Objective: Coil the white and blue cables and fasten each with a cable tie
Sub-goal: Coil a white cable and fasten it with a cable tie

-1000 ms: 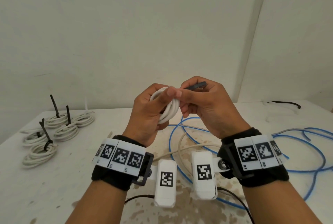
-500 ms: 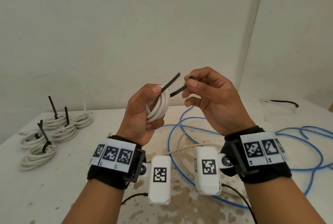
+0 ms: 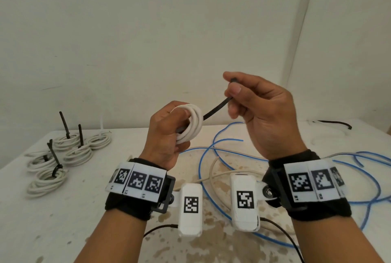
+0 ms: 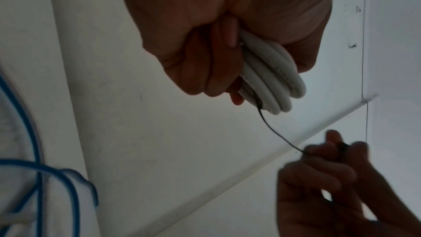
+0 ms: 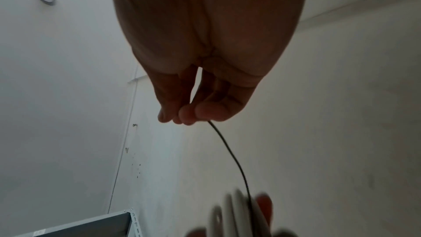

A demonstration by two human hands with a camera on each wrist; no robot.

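1. The left hand is held above the table, its fingers curled tightly round a small white cable coil, the thumb pressed across the top of the loops
2. The coil stands on edge in that fist, its loops stacked side by side; the ring's open face looks roughly toward the right hand, and in the left wrist view the coil juts out below the closed fingers
3. A black cable tie comes out of the coil and runs as one straight strap up and to the right, its long axis slanting from the coil to the right hand; the strap looks taut
4. The right hand is raised higher than the left and a little to its right, thumb and forefinger pinching the far end of the tie, whose tip pokes out above the thumb; the other fingers are curled in loosely
5. In the right wrist view the tie leaves the pinched fingertips and curves down to the blurred coil at the bottom edge
6. Loose blue cables sprawl over the table under and to the right of the hands, mixed with a loose whitish cable
7. At the far left of the table lie five tied white coils, close together, most with black tie tails sticking upward
8. At the far right lies another black cable tie
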